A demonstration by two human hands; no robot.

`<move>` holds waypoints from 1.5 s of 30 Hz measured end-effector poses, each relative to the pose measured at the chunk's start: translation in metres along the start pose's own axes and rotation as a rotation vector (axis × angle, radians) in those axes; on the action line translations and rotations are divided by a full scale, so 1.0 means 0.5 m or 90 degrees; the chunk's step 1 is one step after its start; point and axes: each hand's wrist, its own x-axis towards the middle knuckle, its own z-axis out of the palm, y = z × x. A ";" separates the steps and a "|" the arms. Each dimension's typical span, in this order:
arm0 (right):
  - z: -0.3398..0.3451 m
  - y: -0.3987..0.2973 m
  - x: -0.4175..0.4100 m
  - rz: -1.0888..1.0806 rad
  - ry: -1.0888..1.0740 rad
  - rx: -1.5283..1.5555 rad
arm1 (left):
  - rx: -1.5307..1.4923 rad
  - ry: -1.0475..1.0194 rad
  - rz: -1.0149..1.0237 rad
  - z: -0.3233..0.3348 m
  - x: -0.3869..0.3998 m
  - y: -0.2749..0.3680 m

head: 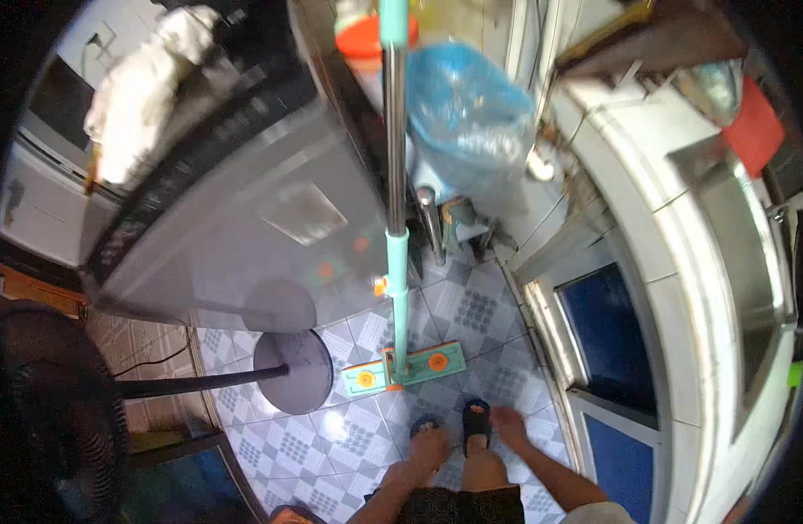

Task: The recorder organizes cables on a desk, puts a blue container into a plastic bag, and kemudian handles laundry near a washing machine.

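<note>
A flat mop with a turquoise plate (pixel 441 360) rests on the tiled floor, its turquoise and metal handle (pixel 396 144) rising past the top of the view. Neither hand touches it. My left hand (pixel 431 449) is low in front of me, over one dark slipper, at the near side of the mop plate. My right hand (pixel 508 424) hangs beside the other dark slipper (pixel 475 419). Both hands are blurred, and the set of their fingers is unclear; nothing held shows in either. A small orange clip (pixel 380 286) sticks out from the handle.
A pedestal fan's round base (pixel 293 372) stands left of the mop, near a large glossy grey cabinet or appliance (pixel 231 229) with white cloth (pixel 139 98) on it. Ahead are a blue plastic bag (pixel 470 98) and a red-rimmed container (pixel 365 39). Blue-panelled doors (pixel 611 334) line the right.
</note>
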 end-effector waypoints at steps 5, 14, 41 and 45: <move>0.003 -0.170 -0.447 -0.359 0.045 -0.091 | -0.047 -0.056 0.104 -0.033 -0.251 0.015; -0.076 -0.044 -0.829 -0.258 -0.089 -0.177 | 0.041 0.204 0.206 0.259 -0.565 0.018; -0.467 -0.994 0.119 -0.451 0.397 0.273 | -0.359 0.330 -0.391 -0.316 -0.648 0.095; -0.530 -1.092 0.282 -0.418 0.418 0.301 | -0.436 0.322 -0.521 -0.242 -0.654 0.133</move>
